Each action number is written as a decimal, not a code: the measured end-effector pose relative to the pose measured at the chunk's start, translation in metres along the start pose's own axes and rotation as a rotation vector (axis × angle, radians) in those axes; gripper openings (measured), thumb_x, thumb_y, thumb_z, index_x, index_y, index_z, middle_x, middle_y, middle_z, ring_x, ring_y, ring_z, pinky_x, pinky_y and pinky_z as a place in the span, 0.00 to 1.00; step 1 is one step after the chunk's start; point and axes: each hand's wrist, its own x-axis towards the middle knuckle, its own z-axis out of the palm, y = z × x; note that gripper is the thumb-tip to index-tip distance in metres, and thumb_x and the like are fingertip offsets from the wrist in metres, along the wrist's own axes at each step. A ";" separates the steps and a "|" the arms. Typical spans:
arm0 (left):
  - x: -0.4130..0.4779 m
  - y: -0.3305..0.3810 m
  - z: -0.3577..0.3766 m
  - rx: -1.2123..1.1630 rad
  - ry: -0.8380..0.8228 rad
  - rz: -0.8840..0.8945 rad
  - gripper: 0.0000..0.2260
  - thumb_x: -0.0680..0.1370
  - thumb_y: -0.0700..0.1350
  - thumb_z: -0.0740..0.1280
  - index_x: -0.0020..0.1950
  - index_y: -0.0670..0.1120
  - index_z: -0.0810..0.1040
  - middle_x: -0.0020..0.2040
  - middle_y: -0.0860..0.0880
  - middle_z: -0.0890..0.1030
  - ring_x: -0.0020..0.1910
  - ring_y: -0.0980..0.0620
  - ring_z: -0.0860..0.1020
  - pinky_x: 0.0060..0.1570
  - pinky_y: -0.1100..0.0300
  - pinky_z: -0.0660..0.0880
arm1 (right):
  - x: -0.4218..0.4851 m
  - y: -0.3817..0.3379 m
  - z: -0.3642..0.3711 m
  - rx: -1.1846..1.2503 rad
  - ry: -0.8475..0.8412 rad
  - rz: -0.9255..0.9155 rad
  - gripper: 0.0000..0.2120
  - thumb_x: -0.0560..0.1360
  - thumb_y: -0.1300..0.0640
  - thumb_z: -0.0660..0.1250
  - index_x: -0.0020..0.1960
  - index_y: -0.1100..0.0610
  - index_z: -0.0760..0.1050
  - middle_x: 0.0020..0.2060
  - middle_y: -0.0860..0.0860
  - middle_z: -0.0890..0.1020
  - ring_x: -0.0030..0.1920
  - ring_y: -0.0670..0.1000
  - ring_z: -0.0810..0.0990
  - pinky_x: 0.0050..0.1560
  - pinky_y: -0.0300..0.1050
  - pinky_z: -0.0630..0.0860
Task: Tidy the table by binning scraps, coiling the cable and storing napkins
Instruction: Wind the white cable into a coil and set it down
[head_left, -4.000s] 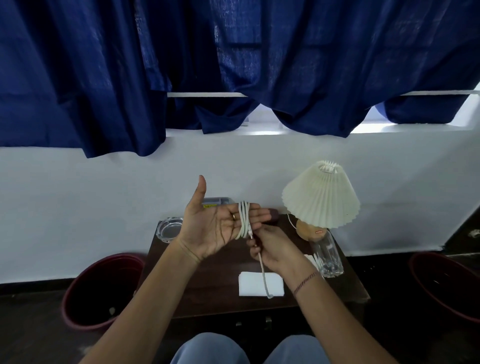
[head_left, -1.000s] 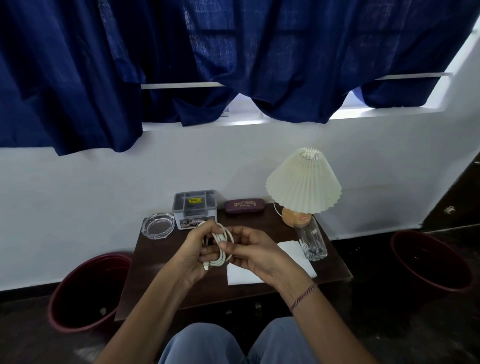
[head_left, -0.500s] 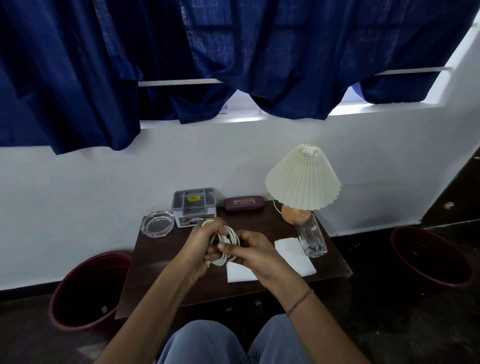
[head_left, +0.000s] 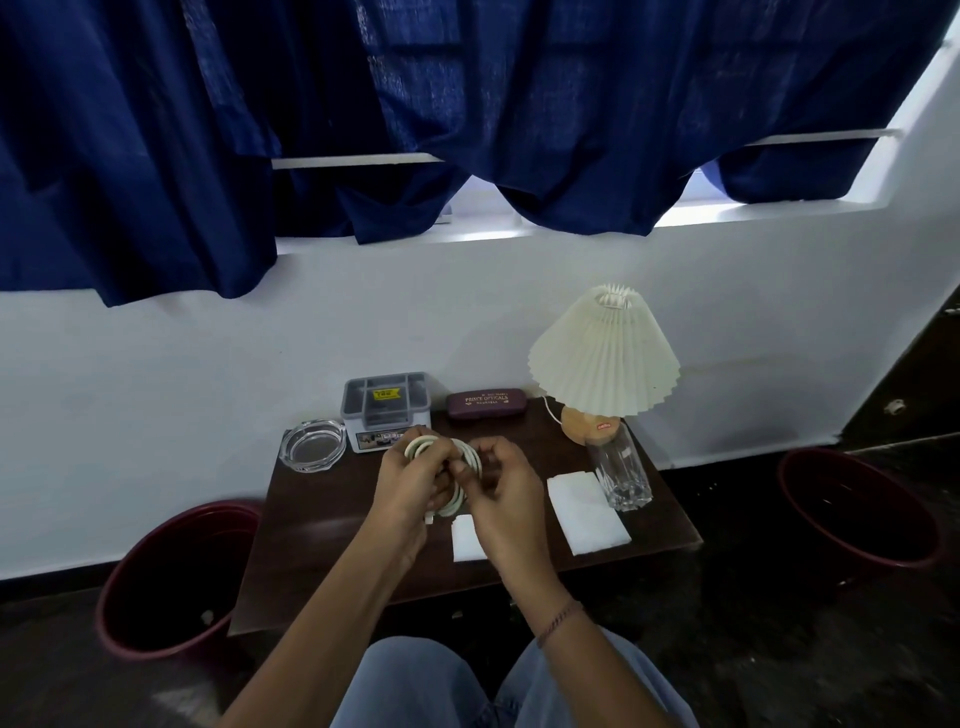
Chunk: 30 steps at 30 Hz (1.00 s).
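A white cable (head_left: 470, 458) is wound into a small coil above the middle of the dark wooden table (head_left: 322, 525). My left hand (head_left: 410, 480) grips the coil from the left. My right hand (head_left: 501, 493) pinches it from the right, fingers curled on the loops. One cable end pokes out below the left hand. Two white napkins lie on the table: one napkin (head_left: 587, 512) to the right, another napkin (head_left: 466, 540) partly hidden under my right hand. A grey organiser box (head_left: 385, 410) stands at the back.
A glass ashtray (head_left: 312, 444) sits back left, a maroon glasses case (head_left: 487, 402) at the back, a pleated lamp (head_left: 605, 358) and a drinking glass (head_left: 621, 473) on the right. Dark red bins stand on the floor: left bin (head_left: 171, 577), right bin (head_left: 857, 506).
Four seconds ago the cable was looped round my raised left hand's fingers. It has since come off as a coil, and both hands have lowered it to just above the table.
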 end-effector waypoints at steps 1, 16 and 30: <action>0.000 0.000 0.001 0.010 -0.007 0.017 0.11 0.72 0.30 0.60 0.32 0.42 0.67 0.18 0.49 0.66 0.13 0.59 0.59 0.16 0.73 0.55 | -0.001 -0.001 0.001 -0.074 0.029 -0.056 0.07 0.73 0.61 0.67 0.50 0.53 0.77 0.47 0.51 0.79 0.44 0.47 0.79 0.45 0.34 0.76; 0.002 -0.004 -0.012 -0.125 -0.189 -0.168 0.22 0.79 0.52 0.56 0.29 0.40 0.67 0.17 0.49 0.67 0.17 0.55 0.64 0.20 0.68 0.64 | 0.012 -0.010 -0.015 -0.272 -0.150 -0.113 0.14 0.71 0.62 0.68 0.56 0.54 0.78 0.49 0.50 0.85 0.48 0.45 0.81 0.44 0.22 0.69; 0.010 -0.005 -0.009 -0.058 -0.213 -0.095 0.16 0.79 0.42 0.57 0.32 0.40 0.69 0.20 0.50 0.72 0.21 0.55 0.74 0.28 0.63 0.75 | 0.025 -0.006 -0.037 -0.191 -0.230 -0.038 0.13 0.69 0.57 0.72 0.54 0.50 0.81 0.46 0.47 0.85 0.45 0.40 0.81 0.48 0.33 0.76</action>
